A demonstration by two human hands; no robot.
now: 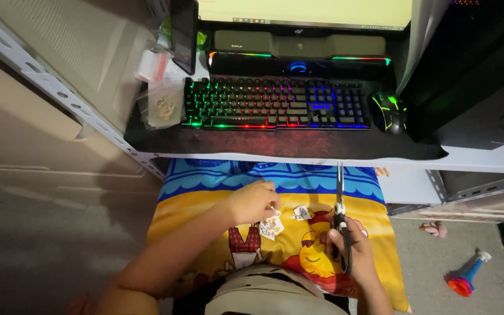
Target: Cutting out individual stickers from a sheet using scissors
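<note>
Left hand point(253, 201) pinching small printed stickers point(272, 226), right hand point(350, 248) gripping scissors point(340, 219), blades seemingly closed.

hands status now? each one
Left hand: closed, pinching a small paper cutout.
Right hand: closed on scissors, blades pointing up, shut.

My right hand point(351, 248) is gripping scissors point(340, 216), blades shining as bare metal, handles looking black plastic. My left hand point(253, 201) is pinching glossy printed paper cutouts point(272, 226) over soft matt cloth point(217, 201).
</note>
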